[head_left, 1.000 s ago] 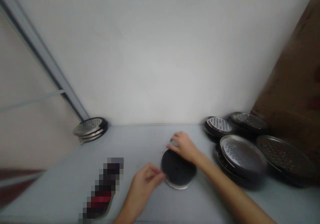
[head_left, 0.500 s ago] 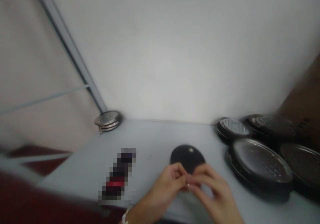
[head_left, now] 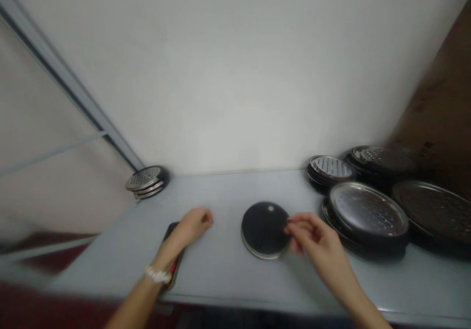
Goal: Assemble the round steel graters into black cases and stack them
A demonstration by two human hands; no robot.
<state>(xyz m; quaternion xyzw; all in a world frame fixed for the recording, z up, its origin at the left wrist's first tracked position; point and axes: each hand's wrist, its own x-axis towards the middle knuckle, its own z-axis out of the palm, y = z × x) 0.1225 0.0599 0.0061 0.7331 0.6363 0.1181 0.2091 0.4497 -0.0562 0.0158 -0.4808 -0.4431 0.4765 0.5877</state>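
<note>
A round black disc (head_left: 263, 228) with a pale rim lies on the white table in front of me. At its right edge is my right hand (head_left: 312, 233), thumb and fingertips pinched together; whatever they may hold is too small and blurred to name. My left hand (head_left: 195, 225) hovers to the left of the disc, apart from it, with its fingers curled in and their contents hidden. Under the left wrist, partly covered, lies a dark phone-like object (head_left: 170, 275) with a bit of red on it.
Stacks of round, perforated metal plates stand on the right: a small stack (head_left: 329, 168), a larger one (head_left: 368, 211) and others behind. Another small stack (head_left: 144, 179) sits at the far left corner. A brown cardboard box (head_left: 437, 98) rises at the right, and a white wall (head_left: 235, 74) backs the table.
My hands were together over the disc, fingertips meeting; they have parted. The left hand moved left over the phone-like object, the right to the disc's right edge. The view has shifted slightly.
</note>
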